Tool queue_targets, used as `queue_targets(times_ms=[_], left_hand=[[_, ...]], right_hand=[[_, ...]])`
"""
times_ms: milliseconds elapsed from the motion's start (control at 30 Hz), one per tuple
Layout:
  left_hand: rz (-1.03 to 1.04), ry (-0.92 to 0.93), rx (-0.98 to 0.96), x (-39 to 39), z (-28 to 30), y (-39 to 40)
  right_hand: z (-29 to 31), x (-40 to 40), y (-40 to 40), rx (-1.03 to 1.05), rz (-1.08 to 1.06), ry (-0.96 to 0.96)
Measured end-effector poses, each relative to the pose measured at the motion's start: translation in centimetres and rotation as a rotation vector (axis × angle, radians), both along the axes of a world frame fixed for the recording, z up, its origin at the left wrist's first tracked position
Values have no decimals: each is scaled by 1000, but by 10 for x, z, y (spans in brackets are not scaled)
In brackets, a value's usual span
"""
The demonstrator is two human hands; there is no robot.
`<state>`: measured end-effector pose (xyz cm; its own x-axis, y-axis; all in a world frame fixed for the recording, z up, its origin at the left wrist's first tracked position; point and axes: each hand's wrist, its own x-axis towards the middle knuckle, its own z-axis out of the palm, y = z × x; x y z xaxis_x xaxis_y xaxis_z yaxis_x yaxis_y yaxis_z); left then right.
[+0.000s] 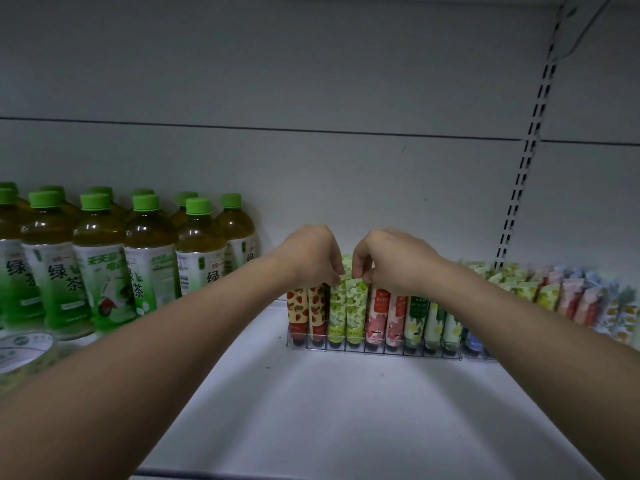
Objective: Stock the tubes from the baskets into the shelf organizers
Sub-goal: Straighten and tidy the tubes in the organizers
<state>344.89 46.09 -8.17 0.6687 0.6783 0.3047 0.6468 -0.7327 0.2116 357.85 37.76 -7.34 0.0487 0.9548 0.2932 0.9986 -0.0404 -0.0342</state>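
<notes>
nearest to me is the bare front stretch of the white metal shelf [346,410], with both of the person's forearms reaching across it from either side. off at the left edge sits a clear roll of printed packing tape [24,351].

further in, a clear plastic shelf organizer [374,349] with narrow upright slots stands on the shelf, and printed cosmetic tubes stand cap-down in it: strawberry-patterned red and cream tubes [308,313] at the left end, then light green fruit-print tubes [346,315], pink floral tubes [386,315], and green-and-white flower tubes [433,320], with a blue one just showing behind the right forearm. more rows of tubes in yellow, pink and blue [571,299] run away to the right, blurred.

the two hands meet over the light green tubes. the left hand [311,258] has its fingers curled down, fingertips pinching the top edge of a light green tube. the right hand [391,261] mirrors it, its grip a thumb-and-finger pinch on the crimped top of the neighbouring light green tube, both tubes standing in their slots.

to the left, behind the tape, green-capped plastic bottles of green tea [104,265] stand packed in rows. behind everything rises the plain grey back panel [311,81], with a slotted metal upright [530,161] at right.
</notes>
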Motion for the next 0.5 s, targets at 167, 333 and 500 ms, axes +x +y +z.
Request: queue_targets(times_ms=[167, 333, 500], left_hand=[[9, -4, -14, 1, -1, -2], [0, -10, -29, -1, 0, -2], [3, -138, -77, -10, 22, 1]], right_hand=[[-3, 0, 1, 22, -9, 12], [-4, 3, 0, 18, -7, 16], [17, 7, 3, -20, 4, 117]])
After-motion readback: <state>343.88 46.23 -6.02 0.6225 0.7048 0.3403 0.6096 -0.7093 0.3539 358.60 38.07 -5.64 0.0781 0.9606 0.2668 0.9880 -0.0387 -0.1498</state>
